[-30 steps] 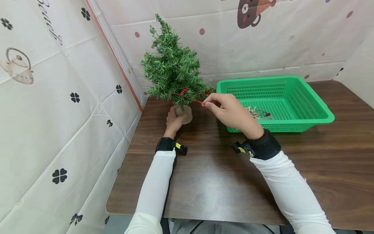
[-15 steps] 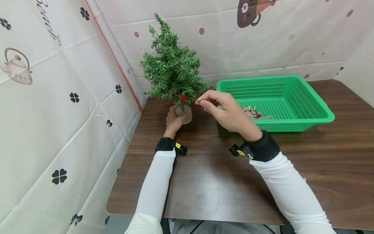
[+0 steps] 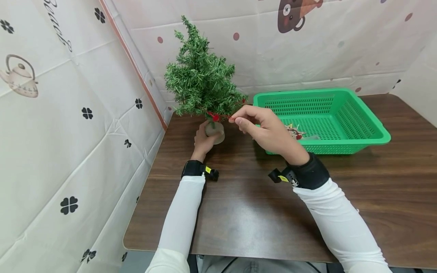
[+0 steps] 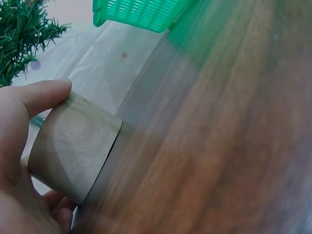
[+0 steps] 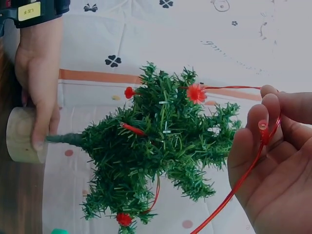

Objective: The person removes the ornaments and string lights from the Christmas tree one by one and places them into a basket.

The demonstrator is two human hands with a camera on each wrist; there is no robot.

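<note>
Red flower-shaped bead (image 3: 216, 118) sits lower now; our right hand (image 3: 264, 129) pinches thin red wire (image 5: 229, 87), our left hand (image 3: 203, 141) grips round pale-wood base (image 4: 73, 146), likely for steadiness.

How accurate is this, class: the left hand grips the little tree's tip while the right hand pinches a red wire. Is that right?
Not quite: the left hand grips the base of the little tree, not its tip, as the head view shows. The right hand does pinch a red wire.
</note>
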